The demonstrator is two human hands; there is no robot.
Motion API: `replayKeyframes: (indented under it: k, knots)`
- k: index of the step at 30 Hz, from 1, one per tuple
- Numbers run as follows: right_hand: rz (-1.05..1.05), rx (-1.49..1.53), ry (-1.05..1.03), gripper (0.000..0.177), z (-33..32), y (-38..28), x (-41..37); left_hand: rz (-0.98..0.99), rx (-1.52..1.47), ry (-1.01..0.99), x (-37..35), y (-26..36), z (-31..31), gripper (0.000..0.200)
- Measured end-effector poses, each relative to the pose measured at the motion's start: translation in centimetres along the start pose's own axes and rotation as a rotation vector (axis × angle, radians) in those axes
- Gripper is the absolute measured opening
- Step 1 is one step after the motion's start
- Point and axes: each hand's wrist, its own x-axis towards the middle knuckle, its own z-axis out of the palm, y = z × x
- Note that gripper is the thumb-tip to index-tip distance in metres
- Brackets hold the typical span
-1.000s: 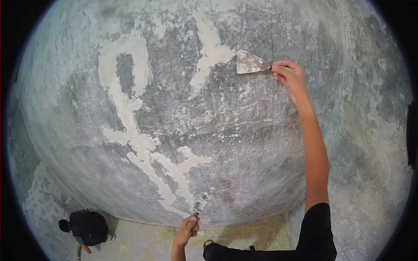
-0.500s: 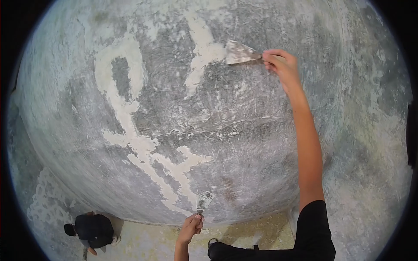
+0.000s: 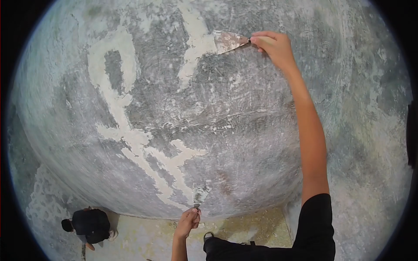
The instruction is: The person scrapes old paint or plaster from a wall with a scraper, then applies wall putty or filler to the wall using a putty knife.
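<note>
The sleeve point(image 3: 315, 224) is short — plain black.

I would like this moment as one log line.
right hand: holds scraper at upper white patch; left hand: holds second scraper, low; other person: lower left

The wall point(image 3: 257, 143) before me takes a soft, cool, fairly even light whose source I cannot place; it dims toward the far left and right. The pale patches point(image 3: 136, 140) are the brightest thing I see, while my black sleeve point(image 3: 315, 224) sinks into near-featureless dark. A broad brownish shadow point(image 3: 250, 228) spreads over the yellowish floor point(image 3: 148, 224), and a smaller one lies beside the person point(image 3: 90, 225) at lower left. The wide lens swells the wall like a ball, and the corners drop to black behind a bluish fringe. My right hand point(image 3: 274, 48) and left hand point(image 3: 188, 222) look fairly crisp; the outer edges turn soft.
</note>
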Motion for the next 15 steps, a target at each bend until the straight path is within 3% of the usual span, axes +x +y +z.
replayKeyframes:
  k: [3, 6, 9, 12, 15]
  knots:
    - [-0.033, -0.225, 0.031, 0.024, -2.3, 0.5, -0.4, 0.013, -0.004, -0.001, 0.2, 0.0, 0.1, 0.032]
    - [0.064, -0.143, 0.013, 0.025, -5.3, 1.7, 0.0, 0.019, -0.021, -0.001, -0.1, -0.3, -0.3, 0.031]
    - [0.041, 0.018, -0.023, 0.025, -3.7, 1.1, 0.1, 0.011, -0.024, -0.022, 0.5, 0.0, -0.2, 0.03]
    - [-0.164, -0.114, -0.063, 0.024, 0.3, 0.6, 0.6, 0.013, -0.014, -0.041, 0.8, 1.1, 0.5, 0.031]
    - [-0.024, -0.307, -0.053, 0.027, 0.5, -0.3, 0.2, 0.02, -0.038, -0.049, 1.1, 1.2, 1.1, 0.031]
